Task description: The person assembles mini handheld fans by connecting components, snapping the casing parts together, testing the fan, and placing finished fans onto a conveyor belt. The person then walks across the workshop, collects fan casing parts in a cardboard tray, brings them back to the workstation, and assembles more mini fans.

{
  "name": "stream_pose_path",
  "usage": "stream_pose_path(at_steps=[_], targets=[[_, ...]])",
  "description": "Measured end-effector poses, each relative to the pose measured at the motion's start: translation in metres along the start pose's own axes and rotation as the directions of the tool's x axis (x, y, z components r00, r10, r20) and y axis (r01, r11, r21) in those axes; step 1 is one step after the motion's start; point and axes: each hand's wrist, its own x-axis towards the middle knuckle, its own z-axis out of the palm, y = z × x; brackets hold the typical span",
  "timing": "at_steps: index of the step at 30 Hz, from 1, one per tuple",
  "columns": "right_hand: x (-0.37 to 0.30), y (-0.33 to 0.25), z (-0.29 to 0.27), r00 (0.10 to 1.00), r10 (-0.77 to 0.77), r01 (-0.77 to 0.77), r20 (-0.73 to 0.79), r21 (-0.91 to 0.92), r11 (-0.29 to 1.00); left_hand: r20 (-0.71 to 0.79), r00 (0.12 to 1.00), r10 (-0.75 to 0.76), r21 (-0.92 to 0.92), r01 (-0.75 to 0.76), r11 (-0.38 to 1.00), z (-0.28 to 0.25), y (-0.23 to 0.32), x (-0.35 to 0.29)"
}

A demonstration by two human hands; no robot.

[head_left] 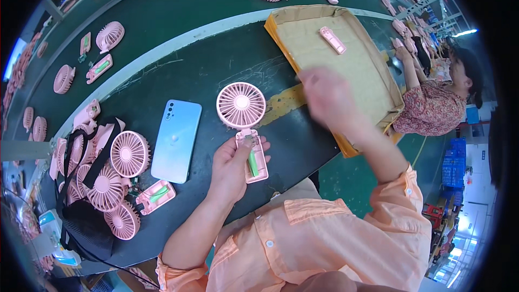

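My left hand grips a pink handheld fan by its opened handle, thumb near the joint below the round head. Inside the handle a green battery cell lies exposed. Motion smears my right hand above the near left side of a shallow cardboard tray; its fingers cannot be made out. One pink handle cover rests in the tray toward its far end. To the left of the held fan, a light blue phone lies on the dark green bench.
Several pink fans are piled at the left with black straps and a black bag. An opened handle lies beside them. Beyond a pale rail, more fan parts lie on a green surface. A co-worker sits at the right.
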Motion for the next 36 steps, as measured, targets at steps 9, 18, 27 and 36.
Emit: stream_pose_path(at_steps=[9, 18, 27, 36], targets=[[-0.026, 0.176, 0.023, 0.762, 0.631, -0.542, 0.146, -0.391, 0.744, 0.006, 1.000, 0.021, -0.145, -0.020, 0.989, 0.000, 0.005, -0.001], [-0.011, -0.063, -0.016, 0.884, 0.411, -0.467, 0.221, 0.420, 0.778, 0.000, 1.000, 0.024, -0.195, -0.023, 0.980, -0.010, 0.014, -0.008], [-0.045, -0.102, 0.010, 0.936, 0.302, -0.299, 0.182, -0.044, 0.953, 0.014, 0.999, 0.040, -0.145, -0.037, 0.989, -0.008, 0.010, -0.008], [-0.028, -0.127, 0.011, 0.957, 0.288, -0.285, -0.021, 0.089, 0.954, 0.153, 0.984, 0.089, -0.197, -0.058, 0.979, -0.012, 0.002, -0.010]])
